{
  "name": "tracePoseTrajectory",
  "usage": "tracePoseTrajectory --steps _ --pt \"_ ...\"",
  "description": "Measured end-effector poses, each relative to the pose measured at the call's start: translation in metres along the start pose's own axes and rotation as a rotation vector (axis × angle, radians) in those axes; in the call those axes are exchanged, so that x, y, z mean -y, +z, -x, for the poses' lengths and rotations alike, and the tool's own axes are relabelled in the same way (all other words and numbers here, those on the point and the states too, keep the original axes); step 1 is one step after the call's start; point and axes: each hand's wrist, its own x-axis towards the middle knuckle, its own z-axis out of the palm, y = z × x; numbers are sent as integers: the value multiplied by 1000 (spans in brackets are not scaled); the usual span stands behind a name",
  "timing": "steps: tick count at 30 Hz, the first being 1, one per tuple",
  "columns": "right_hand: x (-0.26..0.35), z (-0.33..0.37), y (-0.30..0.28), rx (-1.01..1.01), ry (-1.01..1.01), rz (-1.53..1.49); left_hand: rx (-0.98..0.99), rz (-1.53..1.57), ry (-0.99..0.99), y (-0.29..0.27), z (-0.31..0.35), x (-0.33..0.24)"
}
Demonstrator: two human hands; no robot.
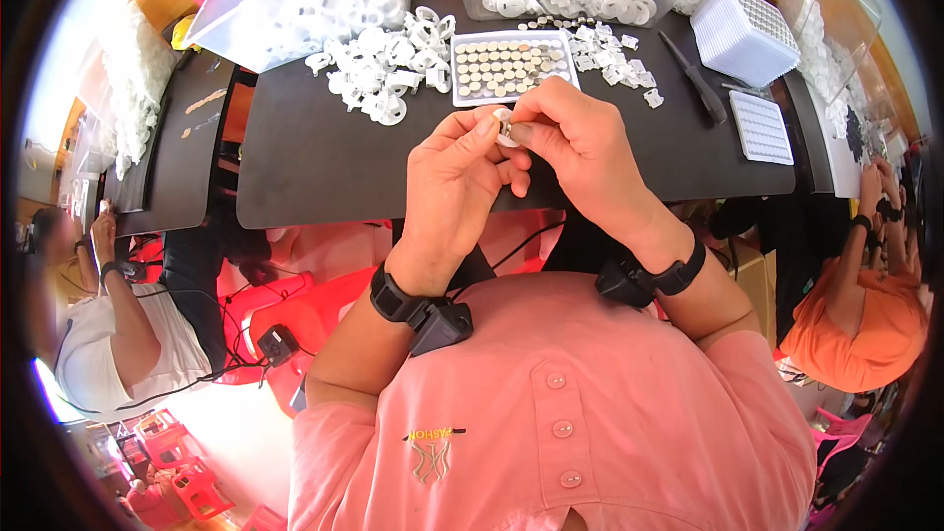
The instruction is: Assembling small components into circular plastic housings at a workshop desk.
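Note:
Above the table's near edge, my left hand (454, 175) is closed, pinching a small round white plastic part (503, 141) between thumb and fingers. My right hand (582, 146) meets it from the other side, thumb and forefinger pressed together against the part. A small metallic glint shows there, but the right fingertips hide what they grip. Just beyond the hands lies a white tray (456, 98) with rows of round silvery button cells (500, 67). Left of the tray is a heap of white plastic parts (388, 64); smaller white pieces (612, 57) lie to its right.
Clear bins (305, 34) of white parts stand at the back of the dark table (324, 162). To the right are a dark pointed tool (696, 79), stacked white trays (744, 34) and one flat tray (760, 128). Other people sit at left (128, 344) and right (855, 324).

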Motion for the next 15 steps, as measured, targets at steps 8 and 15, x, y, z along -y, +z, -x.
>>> tracePoseTrajectory --steps 8,15 --pt "0 -5 -1 33 94 -38 -11 23 22 0 1 3" --pt "-1 -12 -6 170 442 -504 -35 8 29 1 2 4"
